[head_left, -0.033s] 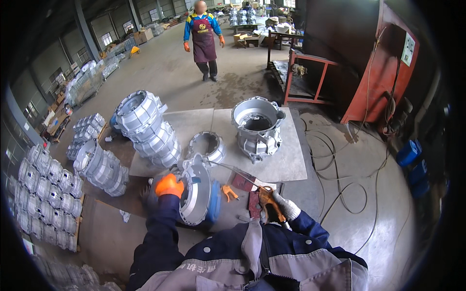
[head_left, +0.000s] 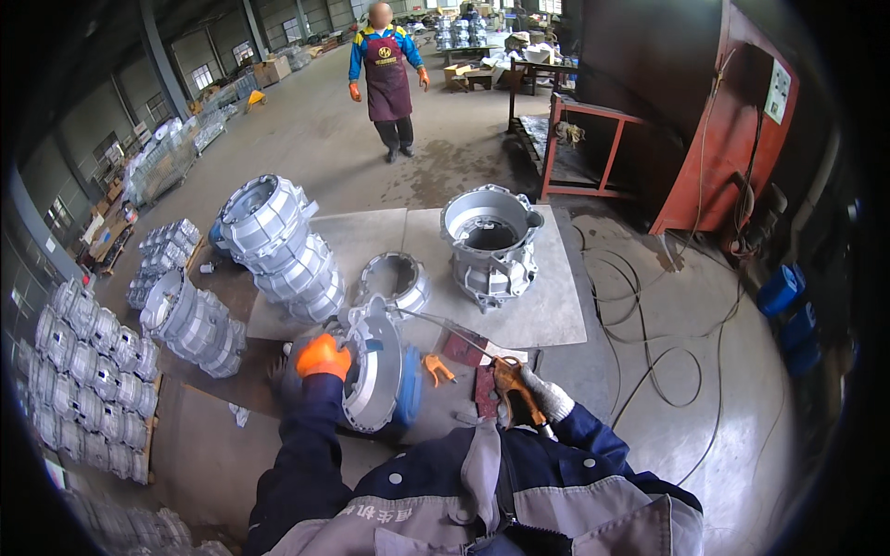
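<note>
Workshop concrete floor is carrying a low grey desk (head_left: 547, 315) loaded with aluminium castings. At its near edge the left hand (head_left: 322, 357), in an orange glove, is gripping the rim of a round casting (head_left: 373, 375) standing on edge, fingers clenched over the top. The right hand (head_left: 542, 397), in a white glove, is grasping an orange air gun (head_left: 513, 382), its thin nozzle reaching toward the casting's upper edge. Judged sound practice: keeping the casting braced upright and the nozzle tip close to the recess. Both forearms are extending forward, elbows bent. A person in an apron (head_left: 387, 74) is standing well beyond the far edge.
</note>
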Demonstrator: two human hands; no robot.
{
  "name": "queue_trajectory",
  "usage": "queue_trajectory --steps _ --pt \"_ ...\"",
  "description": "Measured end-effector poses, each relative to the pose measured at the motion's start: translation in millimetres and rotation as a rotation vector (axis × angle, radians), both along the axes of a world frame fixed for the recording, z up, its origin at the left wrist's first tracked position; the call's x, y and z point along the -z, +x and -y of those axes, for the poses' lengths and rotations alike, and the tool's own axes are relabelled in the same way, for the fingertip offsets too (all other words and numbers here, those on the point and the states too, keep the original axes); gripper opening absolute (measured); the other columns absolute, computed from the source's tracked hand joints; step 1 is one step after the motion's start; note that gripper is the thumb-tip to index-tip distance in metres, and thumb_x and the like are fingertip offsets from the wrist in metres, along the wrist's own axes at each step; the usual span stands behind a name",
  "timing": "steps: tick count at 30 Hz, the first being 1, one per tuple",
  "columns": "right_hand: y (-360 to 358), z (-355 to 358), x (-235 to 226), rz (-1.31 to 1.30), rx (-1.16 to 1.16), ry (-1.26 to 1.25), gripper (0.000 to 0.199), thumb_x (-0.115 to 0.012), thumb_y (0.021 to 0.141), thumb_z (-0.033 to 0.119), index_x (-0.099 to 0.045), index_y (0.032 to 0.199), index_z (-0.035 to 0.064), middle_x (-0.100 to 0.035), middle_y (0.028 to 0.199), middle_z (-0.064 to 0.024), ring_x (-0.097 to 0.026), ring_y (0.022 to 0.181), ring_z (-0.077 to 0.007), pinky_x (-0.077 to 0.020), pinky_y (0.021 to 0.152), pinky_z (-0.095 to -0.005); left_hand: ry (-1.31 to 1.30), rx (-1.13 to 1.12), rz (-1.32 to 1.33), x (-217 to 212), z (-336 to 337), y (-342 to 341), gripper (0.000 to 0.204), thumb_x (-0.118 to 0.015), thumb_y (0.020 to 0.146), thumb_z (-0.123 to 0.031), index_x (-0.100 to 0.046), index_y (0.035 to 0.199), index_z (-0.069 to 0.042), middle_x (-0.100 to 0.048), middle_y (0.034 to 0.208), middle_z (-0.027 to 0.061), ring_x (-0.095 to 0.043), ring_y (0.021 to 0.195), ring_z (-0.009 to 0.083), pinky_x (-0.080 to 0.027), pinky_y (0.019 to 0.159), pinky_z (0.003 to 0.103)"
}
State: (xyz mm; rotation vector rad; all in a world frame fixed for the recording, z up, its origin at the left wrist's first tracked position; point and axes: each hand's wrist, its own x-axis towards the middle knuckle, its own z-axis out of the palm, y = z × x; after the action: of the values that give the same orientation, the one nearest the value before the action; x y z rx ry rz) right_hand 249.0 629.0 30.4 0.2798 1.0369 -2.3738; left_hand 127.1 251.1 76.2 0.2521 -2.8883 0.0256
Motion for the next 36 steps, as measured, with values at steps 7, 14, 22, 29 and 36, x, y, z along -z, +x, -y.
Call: queue_trajectory --steps 7,14,22,29,36 --pt "1 -4 11 -0.018 0.014 -0.046 0.055 -0.051 0.089 0.04 -0.041 0.129 0.0034 -0.052 0.12 -0.0099 -0.054 0.105 -0.0171 -0.0432 0.092 -0.0277 0.009 -0.04 0.048 -2 -2 0 0.037 -0.066 0.063 -0.041 -0.065 0.082 -0.009 -0.064 0.084 0.0129 -0.061 0.081 0.0308 -0.047 0.071 0.041" --pt "4 -7 10 -0.033 0.013 -0.061 0.055 -0.051 0.089 0.039 -0.041 0.129 0.0035 -0.051 0.121 -0.0102 -0.053 0.106 -0.0171 -0.042 0.093 -0.0273 0.007 -0.041 0.037 0 -3 0 0.04 -0.064 0.064 -0.046 -0.065 0.081 -0.009 -0.064 0.083 0.016 -0.06 0.08 0.0341 -0.047 0.071 0.044" --pt "2 -9 24 -0.036 0.046 -0.136 0.055 -0.052 0.088 0.039 -0.041 0.128 0.0028 -0.053 0.119 -0.0105 -0.055 0.104 -0.0198 -0.0443 0.091 -0.0308 0.014 -0.003 0.0 6 1 -2 0.034 -0.066 0.062 -0.038 -0.063 0.077 -0.008 -0.063 0.079 0.0165 -0.06 0.077 0.0352 -0.047 0.068 0.045" --pt "2 -4 16 0.007 0.056 -0.002 0.058 -0.049 0.088 0.045 -0.043 0.124 0.0001 -0.057 0.11 -0.0137 -0.058 0.095 -0.0244 -0.0481 0.085 -0.0348 0.065 0.024 -0.106 11 2 3 0.034 -0.066 0.063 -0.038 -0.063 0.081 -0.009 -0.063 0.083 0.0141 -0.059 0.082 0.0333 -0.046 0.073 0.044" --pt "2 3 -4 0.032 0.045 -0.067 0.056 -0.05 0.088 0.042 -0.042 0.125 0.0004 -0.057 0.108 -0.0127 -0.059 0.091 -0.0219 -0.0493 0.08 -0.0321 0.075 -0.033 0.029 -8 -3 9 0.035 -0.06 0.071 -0.042 -0.064 0.084 -0.01 -0.064 0.085 0.0139 -0.059 0.083 0.0324 -0.045 0.072 0.044"
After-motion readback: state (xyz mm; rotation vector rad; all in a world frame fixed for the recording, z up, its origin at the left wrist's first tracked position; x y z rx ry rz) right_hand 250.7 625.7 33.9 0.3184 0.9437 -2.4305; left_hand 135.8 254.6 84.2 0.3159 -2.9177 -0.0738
